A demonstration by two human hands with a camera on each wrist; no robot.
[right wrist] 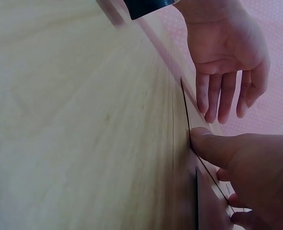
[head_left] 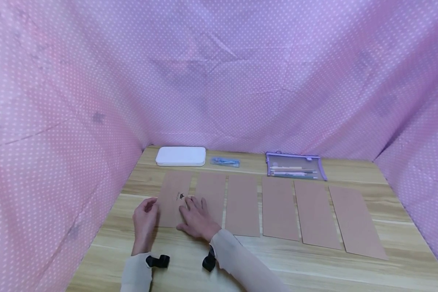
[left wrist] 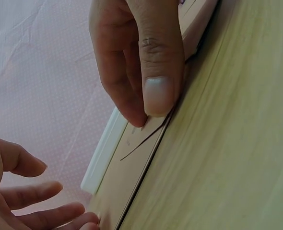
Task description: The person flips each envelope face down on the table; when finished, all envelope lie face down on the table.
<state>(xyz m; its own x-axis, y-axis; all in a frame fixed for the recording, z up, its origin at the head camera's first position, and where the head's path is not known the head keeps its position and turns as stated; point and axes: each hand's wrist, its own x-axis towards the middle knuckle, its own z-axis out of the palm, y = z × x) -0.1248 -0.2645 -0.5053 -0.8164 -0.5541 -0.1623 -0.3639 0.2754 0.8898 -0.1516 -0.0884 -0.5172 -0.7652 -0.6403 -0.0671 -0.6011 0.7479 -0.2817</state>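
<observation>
A thin brown kraft-covered notebook (head_left: 171, 184) with a small black crown print lies at the left end of a row. My right hand (head_left: 198, 219) rests on its right part, fingers spread. Close up, the right thumb (left wrist: 159, 93) sits at the notebook's near edge, where a dark slanting line shows beneath it. At the notebook's left edge is my left hand (head_left: 144, 215); its fingers (right wrist: 225, 96) hang loosely and hold nothing visible. Whether the left fingertips touch the cover, I cannot tell.
Several more brown notebooks (head_left: 242, 207) continue the row to the right. Behind them lie a white case (head_left: 180, 156), a small clear-blue item (head_left: 225, 162) and a purple-edged mesh pouch (head_left: 293, 155) with pens. Pink dotted cloth (head_left: 219, 81) hangs around the wooden table (head_left: 109, 235).
</observation>
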